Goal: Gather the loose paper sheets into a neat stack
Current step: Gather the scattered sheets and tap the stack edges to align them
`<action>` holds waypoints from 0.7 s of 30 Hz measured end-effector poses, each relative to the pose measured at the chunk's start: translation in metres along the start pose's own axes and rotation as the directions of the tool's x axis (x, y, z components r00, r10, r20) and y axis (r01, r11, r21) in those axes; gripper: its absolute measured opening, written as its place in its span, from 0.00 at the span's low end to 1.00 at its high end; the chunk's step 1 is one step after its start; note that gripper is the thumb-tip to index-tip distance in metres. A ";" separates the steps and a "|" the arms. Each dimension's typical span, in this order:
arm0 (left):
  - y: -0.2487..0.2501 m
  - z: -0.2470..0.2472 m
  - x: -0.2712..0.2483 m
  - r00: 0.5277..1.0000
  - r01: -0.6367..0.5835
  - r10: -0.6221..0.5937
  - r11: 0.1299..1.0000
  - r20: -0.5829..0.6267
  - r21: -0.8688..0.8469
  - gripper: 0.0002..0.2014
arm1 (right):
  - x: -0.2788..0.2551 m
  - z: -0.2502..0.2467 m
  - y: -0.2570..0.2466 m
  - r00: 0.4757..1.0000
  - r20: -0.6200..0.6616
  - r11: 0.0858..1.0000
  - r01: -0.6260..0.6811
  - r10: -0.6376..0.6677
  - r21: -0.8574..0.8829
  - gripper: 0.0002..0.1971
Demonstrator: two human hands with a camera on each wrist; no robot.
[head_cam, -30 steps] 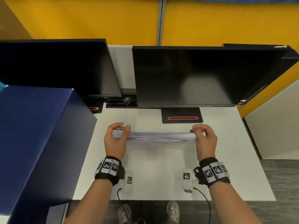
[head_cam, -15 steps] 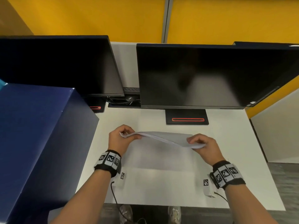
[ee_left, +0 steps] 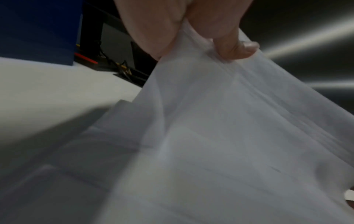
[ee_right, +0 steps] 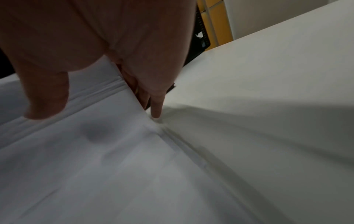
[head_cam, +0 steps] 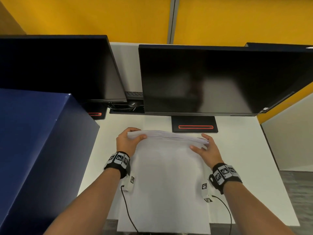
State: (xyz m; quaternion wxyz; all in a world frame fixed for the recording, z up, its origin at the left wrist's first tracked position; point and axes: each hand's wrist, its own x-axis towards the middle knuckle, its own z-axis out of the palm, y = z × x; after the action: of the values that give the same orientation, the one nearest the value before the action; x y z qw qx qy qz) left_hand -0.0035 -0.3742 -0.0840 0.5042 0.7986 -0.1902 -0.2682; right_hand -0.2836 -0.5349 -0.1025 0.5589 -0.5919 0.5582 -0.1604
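The white paper stack (head_cam: 169, 175) lies spread toward me on the white desk (head_cam: 237, 158), with its far edge lifted off the surface. My left hand (head_cam: 130, 139) grips the far left corner, thumb (ee_left: 233, 48) on top of the sheets (ee_left: 229, 136). At the far right corner my right hand (head_cam: 203, 146) holds the stack, its thumb (ee_right: 47, 103) on the paper (ee_right: 95, 166) and its fingers (ee_right: 157, 106) down along the side edge. The sheet edges look roughly aligned; both wrist views are blurred.
Two dark monitors (head_cam: 211, 78) (head_cam: 55, 68) stand at the back of the desk, a black stand base (head_cam: 194, 124) just beyond the paper. A large blue box (head_cam: 37, 150) fills the left side. Cables run off the near desk edge from my wrists.
A second ago the stack stood on edge between my hands. It has since tipped toward me and now lies down on the desk, both hands still at its far corners.
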 end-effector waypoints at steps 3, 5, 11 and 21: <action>-0.011 0.007 0.009 0.998 0.055 -0.055 0.996 -0.009 0.066 0.24 | 0.013 0.005 0.013 0.996 0.082 0.999 -0.021 0.025 -0.040 0.62; -0.022 0.009 0.014 0.995 0.099 -0.101 0.991 0.021 0.085 0.34 | 0.010 0.007 0.019 1.000 0.003 0.978 0.001 0.000 -0.208 0.71; -0.050 -0.005 0.026 0.962 0.170 -0.209 0.961 0.174 0.218 0.36 | -0.079 0.034 0.075 0.919 0.363 0.509 0.390 -0.158 -0.767 0.62; -0.057 -0.010 0.038 0.963 0.090 -0.198 0.874 0.182 0.477 0.25 | -0.023 0.045 0.072 0.895 0.413 0.248 0.443 -0.166 -0.861 0.40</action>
State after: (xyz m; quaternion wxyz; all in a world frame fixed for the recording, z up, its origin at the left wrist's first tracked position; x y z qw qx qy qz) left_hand 0.0344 -0.3652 -0.1413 0.2521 0.8723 -0.2444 -0.3404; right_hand -0.2891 -0.4760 -0.1682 0.1275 -0.9151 0.3470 0.1606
